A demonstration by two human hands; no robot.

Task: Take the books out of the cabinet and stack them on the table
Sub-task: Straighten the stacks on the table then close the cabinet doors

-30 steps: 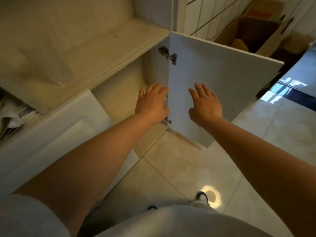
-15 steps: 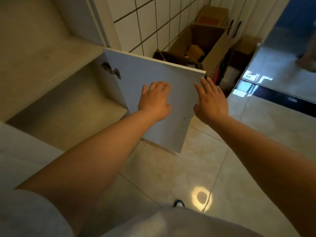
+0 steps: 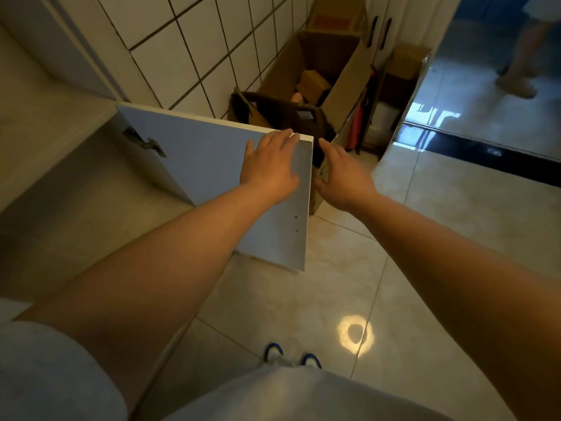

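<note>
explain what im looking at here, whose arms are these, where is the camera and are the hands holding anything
There is no machine here. A person wears a wide-angle camera on the head, looking forward and down, so the arms reaching out from the bottom edge are their own. The left hand lies flat, fingers straight, on the inner face of an open cabinet door, near its free edge. The right hand hangs open in the air just past that edge and holds nothing. The cabinet shelf in view shows no books. Behind the door, against a tiled wall, stand open cardboard boxes. Below are the floor tiles and the person's shoes.
</note>
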